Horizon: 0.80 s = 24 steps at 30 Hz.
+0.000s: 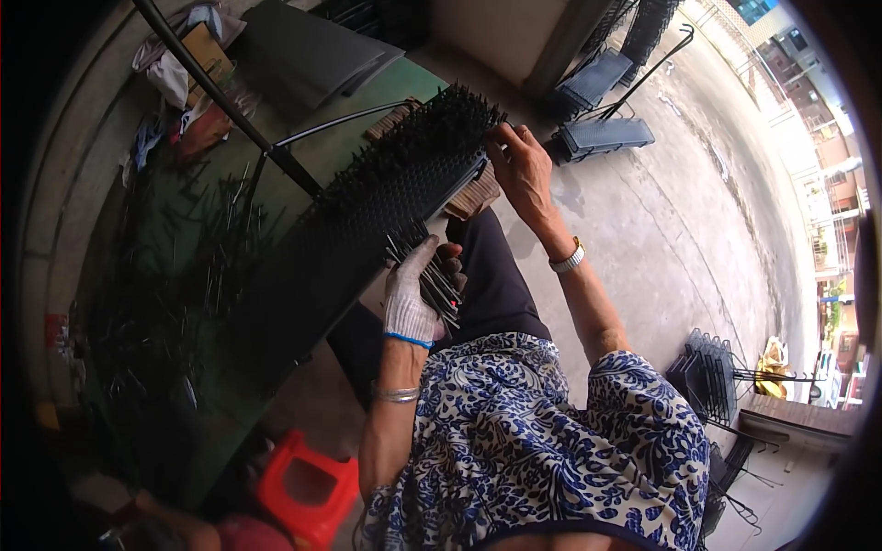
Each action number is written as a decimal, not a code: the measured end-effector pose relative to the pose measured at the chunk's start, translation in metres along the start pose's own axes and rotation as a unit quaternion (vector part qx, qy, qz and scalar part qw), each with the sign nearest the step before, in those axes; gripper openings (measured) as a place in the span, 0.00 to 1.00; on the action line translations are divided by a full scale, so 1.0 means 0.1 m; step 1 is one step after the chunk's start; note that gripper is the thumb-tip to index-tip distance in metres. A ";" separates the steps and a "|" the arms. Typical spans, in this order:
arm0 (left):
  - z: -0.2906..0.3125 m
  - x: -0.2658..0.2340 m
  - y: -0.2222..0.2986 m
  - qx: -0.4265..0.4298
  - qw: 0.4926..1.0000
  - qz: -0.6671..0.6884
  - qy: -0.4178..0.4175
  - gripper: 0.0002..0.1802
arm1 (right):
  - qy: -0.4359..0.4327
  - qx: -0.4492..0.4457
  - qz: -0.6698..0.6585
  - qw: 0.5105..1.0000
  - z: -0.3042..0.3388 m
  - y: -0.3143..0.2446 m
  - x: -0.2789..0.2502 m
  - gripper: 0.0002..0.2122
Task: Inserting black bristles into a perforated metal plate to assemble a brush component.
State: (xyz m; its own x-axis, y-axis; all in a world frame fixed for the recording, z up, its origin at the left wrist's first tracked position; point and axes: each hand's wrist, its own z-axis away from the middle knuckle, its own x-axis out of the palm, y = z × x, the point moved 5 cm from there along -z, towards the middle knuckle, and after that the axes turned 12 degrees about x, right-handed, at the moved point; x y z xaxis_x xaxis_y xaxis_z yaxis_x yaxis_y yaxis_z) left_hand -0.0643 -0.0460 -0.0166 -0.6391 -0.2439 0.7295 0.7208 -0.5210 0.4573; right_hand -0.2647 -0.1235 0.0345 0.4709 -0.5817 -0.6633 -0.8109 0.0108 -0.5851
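A long black perforated panel (pixel 386 211) lies aslant in front of me, its far part thick with upright black bristles (pixel 413 133). My left hand (pixel 409 289), in a white knit glove with a blue cuff, is closed around a bundle of thin black sticks (pixel 443 296) beside the panel's near edge. At the panel's far right corner is my bare right hand (pixel 522 165), fingers pinched together; whatever they hold is too small to make out. A black metal rod frame (pixel 292 167) rises from the panel's left side. Ridged brown blocks (pixel 473 193) show under its right end.
Many loose black sticks (pixel 225 230) lie on the green table (pixel 225 450) to the left. Dark flat sheets (pixel 308 55) and cloths rest at the back. A red stool (pixel 276 487) stands lower left, near another person's arm (pixel 175 522). Similar panels with rods (pixel 606 135) sit on the floor.
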 end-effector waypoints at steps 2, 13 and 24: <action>0.06 0.07 0.02 -0.001 1.000 -0.008 0.012 0.08 | 0.008 -0.016 0.040 0.999 -0.01 0.00 0.02 0.05; 0.13 0.05 0.05 0.045 0.993 -0.109 0.027 0.07 | -0.435 0.102 -0.258 0.856 0.50 -0.60 0.02 0.15; 0.09 0.02 0.08 0.073 0.995 -0.067 0.013 0.09 | -0.483 0.197 -0.317 0.792 0.55 -0.57 0.11 0.09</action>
State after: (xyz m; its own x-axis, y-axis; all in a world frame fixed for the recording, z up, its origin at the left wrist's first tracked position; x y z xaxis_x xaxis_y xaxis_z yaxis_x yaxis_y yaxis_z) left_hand -0.0573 -0.0437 -0.0069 -0.7375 -0.2024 0.6443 0.6587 -0.4265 0.6199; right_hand -0.1942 -0.0856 0.0353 0.9407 0.3196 -0.1134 -0.2226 0.3296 -0.9175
